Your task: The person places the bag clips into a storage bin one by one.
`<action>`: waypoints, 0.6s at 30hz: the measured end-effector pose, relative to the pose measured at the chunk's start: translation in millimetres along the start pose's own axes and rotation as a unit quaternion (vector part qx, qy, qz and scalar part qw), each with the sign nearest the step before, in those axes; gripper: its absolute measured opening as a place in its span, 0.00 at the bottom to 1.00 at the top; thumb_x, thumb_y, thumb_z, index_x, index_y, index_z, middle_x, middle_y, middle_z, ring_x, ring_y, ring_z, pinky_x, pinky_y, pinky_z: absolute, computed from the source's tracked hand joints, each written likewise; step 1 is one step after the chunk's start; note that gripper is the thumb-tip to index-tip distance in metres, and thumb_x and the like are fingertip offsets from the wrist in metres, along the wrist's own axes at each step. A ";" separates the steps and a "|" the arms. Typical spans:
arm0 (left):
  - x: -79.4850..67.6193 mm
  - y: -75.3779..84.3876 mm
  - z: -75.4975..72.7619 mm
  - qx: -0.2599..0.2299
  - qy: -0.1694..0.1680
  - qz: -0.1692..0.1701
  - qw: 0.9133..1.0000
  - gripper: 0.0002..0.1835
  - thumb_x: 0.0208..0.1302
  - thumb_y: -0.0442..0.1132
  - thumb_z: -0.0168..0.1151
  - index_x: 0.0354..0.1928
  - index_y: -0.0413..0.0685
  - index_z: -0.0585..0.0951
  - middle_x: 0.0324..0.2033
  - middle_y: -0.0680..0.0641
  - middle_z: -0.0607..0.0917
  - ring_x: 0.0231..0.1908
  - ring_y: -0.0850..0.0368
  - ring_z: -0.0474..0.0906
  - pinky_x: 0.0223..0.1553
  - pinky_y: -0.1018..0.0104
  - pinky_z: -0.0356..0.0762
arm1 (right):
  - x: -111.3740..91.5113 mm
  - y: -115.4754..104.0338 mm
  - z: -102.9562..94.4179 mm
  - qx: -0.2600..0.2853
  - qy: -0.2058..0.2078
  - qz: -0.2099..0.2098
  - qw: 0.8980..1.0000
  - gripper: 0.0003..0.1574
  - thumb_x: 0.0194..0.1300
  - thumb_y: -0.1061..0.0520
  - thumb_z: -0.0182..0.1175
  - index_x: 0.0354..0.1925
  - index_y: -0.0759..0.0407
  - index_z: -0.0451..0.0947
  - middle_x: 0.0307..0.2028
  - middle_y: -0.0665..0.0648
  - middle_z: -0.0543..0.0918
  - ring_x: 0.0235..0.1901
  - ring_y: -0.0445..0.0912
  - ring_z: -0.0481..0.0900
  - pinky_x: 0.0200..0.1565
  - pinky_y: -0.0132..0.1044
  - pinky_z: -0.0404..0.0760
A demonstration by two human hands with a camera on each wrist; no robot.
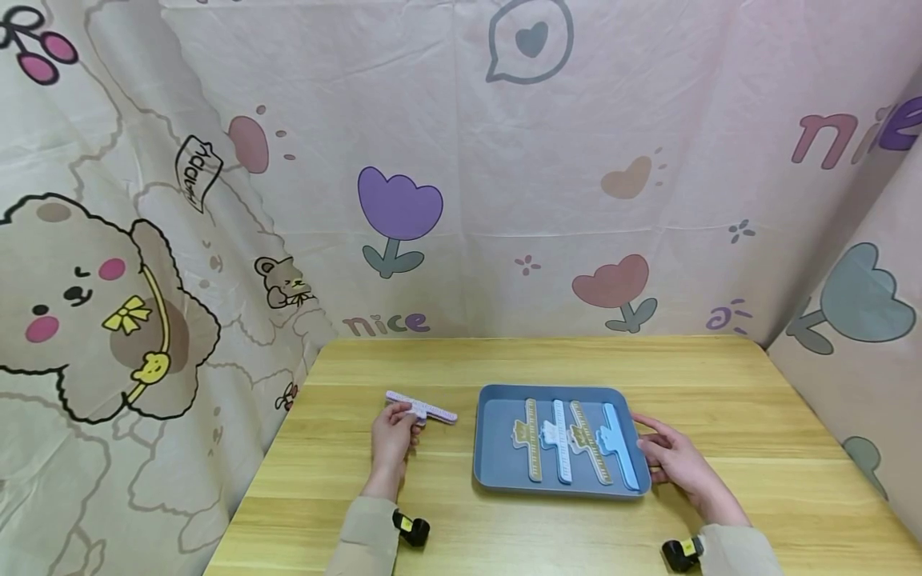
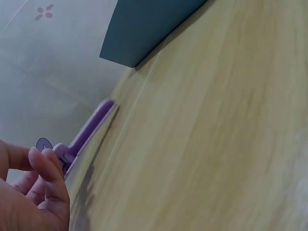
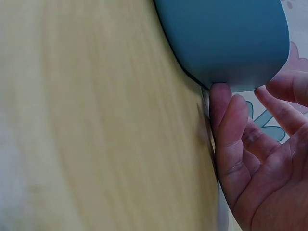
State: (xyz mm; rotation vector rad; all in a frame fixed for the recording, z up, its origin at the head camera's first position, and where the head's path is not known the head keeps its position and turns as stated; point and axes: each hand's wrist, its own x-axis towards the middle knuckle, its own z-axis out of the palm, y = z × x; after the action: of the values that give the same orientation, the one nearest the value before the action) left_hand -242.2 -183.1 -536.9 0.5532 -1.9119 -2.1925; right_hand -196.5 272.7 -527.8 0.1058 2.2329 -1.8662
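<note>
My left hand (image 1: 391,436) pinches a purple long-bar clip (image 1: 441,414) by its middle grip. In the left wrist view the purple clip (image 2: 91,126) is held just above the tabletop, with a shadow beneath it. A blue-grey tray (image 1: 497,472) is to its right. My right hand (image 1: 680,460) holds the tray's right side. In the right wrist view its fingertips meet the tray wall (image 3: 226,38) low and at the rim. Several clips lie in the tray: a gold clip (image 1: 533,448), a white one (image 1: 560,452), another gold one (image 1: 594,452) and a light blue one (image 1: 621,456).
The wood-grain table (image 1: 346,376) carries the tray at its middle. A patterned cloth (image 1: 461,280) hangs behind the table and at both sides. Each wrist wears a small black camera, such as the left camera (image 1: 412,529).
</note>
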 end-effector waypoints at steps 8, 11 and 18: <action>-3.1 6.3 1.9 0.017 -0.001 0.009 1.000 0.16 0.62 0.25 0.56 0.53 0.32 0.74 0.26 0.51 0.76 0.20 0.61 0.74 0.16 0.72 0.71 | 0.2 0.9 -0.1 0.000 0.000 0.000 1.000 0.36 0.72 0.63 0.51 0.74 0.61 0.54 0.51 0.69 0.77 0.37 0.55 0.84 0.30 0.47 0.85; -4.3 8.8 1.6 0.018 -0.003 0.012 1.000 0.17 0.63 0.26 0.57 0.55 0.30 0.74 0.26 0.50 0.77 0.20 0.61 0.74 0.16 0.73 0.72 | 0.5 1.0 0.1 0.001 0.001 -0.001 1.000 0.36 0.72 0.63 0.51 0.74 0.62 0.54 0.51 0.69 0.78 0.37 0.55 0.84 0.30 0.47 0.85; -8.9 17.8 2.8 0.017 -0.002 0.018 1.000 0.18 0.64 0.27 0.58 0.56 0.29 0.75 0.26 0.51 0.77 0.20 0.61 0.75 0.17 0.71 0.72 | 0.6 0.8 0.2 0.000 0.002 0.000 1.000 0.36 0.72 0.64 0.51 0.74 0.62 0.54 0.51 0.68 0.78 0.36 0.54 0.84 0.30 0.47 0.84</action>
State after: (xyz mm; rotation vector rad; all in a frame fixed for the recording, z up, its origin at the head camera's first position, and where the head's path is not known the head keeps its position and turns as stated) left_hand -237.0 -180.1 -517.7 0.5177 -1.9497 -2.1435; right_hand -196.9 272.6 -528.7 0.1093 2.2356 -1.8675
